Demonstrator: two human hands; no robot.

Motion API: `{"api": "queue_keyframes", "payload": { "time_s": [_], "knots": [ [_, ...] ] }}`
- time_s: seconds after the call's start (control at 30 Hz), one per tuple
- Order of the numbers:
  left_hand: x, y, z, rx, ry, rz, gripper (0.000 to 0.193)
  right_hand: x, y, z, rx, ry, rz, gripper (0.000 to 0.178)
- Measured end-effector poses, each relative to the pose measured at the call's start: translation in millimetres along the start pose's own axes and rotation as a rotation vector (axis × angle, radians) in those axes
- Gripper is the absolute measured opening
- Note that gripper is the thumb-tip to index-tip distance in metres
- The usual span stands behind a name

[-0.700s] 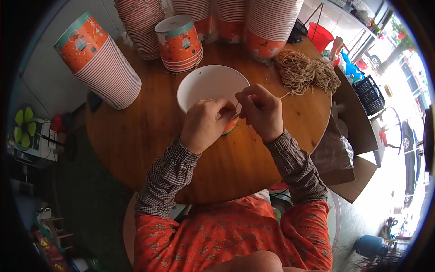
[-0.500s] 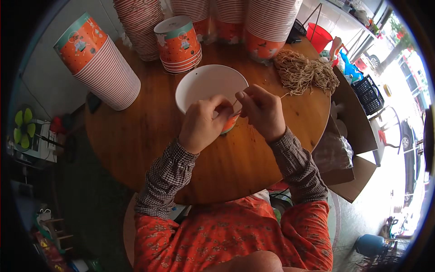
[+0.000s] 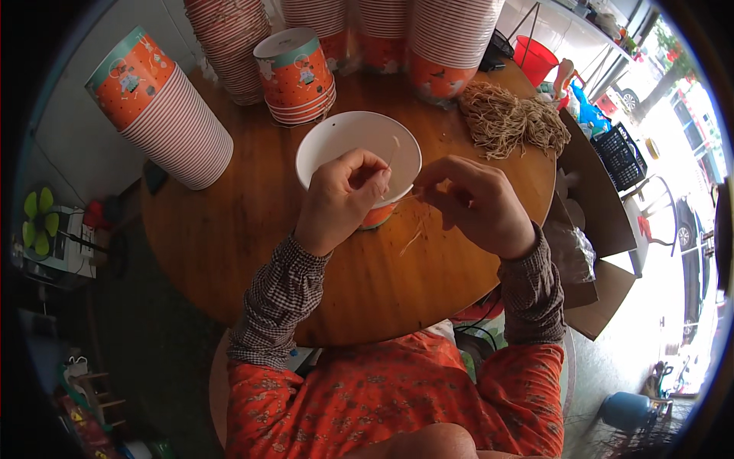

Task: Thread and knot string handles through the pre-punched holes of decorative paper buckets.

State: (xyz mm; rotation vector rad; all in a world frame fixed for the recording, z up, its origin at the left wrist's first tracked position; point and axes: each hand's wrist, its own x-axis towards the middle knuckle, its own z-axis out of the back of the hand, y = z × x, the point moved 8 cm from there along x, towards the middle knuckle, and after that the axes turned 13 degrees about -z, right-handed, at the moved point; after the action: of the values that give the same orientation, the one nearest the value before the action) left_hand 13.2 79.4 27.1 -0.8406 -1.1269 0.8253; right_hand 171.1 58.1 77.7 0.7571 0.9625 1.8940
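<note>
One bucket [image 3: 325, 145], loose strand [image 3: 404, 198] in the fingers

Found bucket upright on the bench [image 3: 229, 252], before both hands. Observed left hand [image 3: 340, 199] with fingers closed in a pinch on the strand near the rim; right hand [image 3: 482, 200] loosely curled, strand near its fingertips (unable to confirm a grip). Could make out no knot; judged unfinished. Noted apparent cords on the short stack [image 3: 294, 80] behind, none discerned on the tall left stack [image 3: 180, 126]. Recorded strand bundle [image 3: 516, 122] at right. Saw no obstruction beyond left hand partly hiding the bucket.
</note>
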Motion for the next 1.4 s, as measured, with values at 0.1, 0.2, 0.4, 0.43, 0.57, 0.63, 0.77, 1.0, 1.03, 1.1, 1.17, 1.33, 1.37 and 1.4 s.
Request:
{"api": "queue_keyframes", "payload": {
  "time_s": [0.1,0.2,0.4,0.43,0.57,0.63,0.77,1.0,1.03,1.1,1.17,1.33,1.37,1.4],
  "knots": [
    [-2.2,-0.7,-10.2,-0.056,0.074,0.031,0.010,8.3,-6.1,-4.3,0.155,0.075,-0.136,0.014],
    [-4.1,-1.8,-11.8,-0.125,0.087,0.070,0.011,11.8,-14.1,-9.3,0.292,0.122,-0.264,0.011],
    [-6.7,1.1,-16.4,-0.127,0.116,0.029,0.011,13.0,-26.5,-14.9,0.384,0.085,-0.154,0.011],
    [-7.1,-2.0,-18.1,-0.063,0.137,0.026,0.012,13.8,-27.6,-16.3,0.384,0.086,-0.155,0.011],
    [-6.6,-10.5,-20.4,0.072,0.144,-0.109,0.014,15.7,-28.4,-16.3,0.324,0.051,-0.146,0.011],
    [-5.6,-13.8,-21.2,0.083,0.176,-0.136,0.014,17.1,-29.1,-16.3,0.311,0.050,-0.139,0.010],
    [-7.7,-11.5,-23.3,0.127,0.221,-0.183,0.013,19.0,-28.9,-11.8,0.220,-0.007,-0.072,0.010],
    [-8.4,-11.3,-26.4,0.121,0.294,-0.095,0.015,18.7,-41.1,-9.6,0.244,-0.054,-0.111,0.010],
    [-8.4,-7.0,-24.1,0.043,0.257,-0.050,0.016,17.1,-40.5,-10.5,0.243,-0.053,-0.108,0.010],
    [-8.0,-4.9,-20.7,-0.033,0.215,-0.005,0.016,11.0,-52.4,-8.3,0.266,-0.118,-0.240,0.010],
    [-8.8,-1.8,-18.6,-0.024,0.207,0.084,0.017,4.0,-56.6,-7.9,0.271,-0.170,-0.203,0.011],
    [-6.6,-6.8,-18.3,-0.053,0.130,-0.038,0.013,-10.0,-51.2,-18.7,0.221,-0.259,-0.105,0.017],
    [-6.2,-11.0,-17.2,-0.027,0.123,-0.106,0.013,-9.6,-53.0,-21.0,0.223,-0.259,-0.107,0.017],
    [-5.8,-10.8,-17.2,-0.027,0.126,-0.106,0.013,-9.1,-56.5,-19.6,0.236,-0.294,-0.100,0.015]
  ]
}}
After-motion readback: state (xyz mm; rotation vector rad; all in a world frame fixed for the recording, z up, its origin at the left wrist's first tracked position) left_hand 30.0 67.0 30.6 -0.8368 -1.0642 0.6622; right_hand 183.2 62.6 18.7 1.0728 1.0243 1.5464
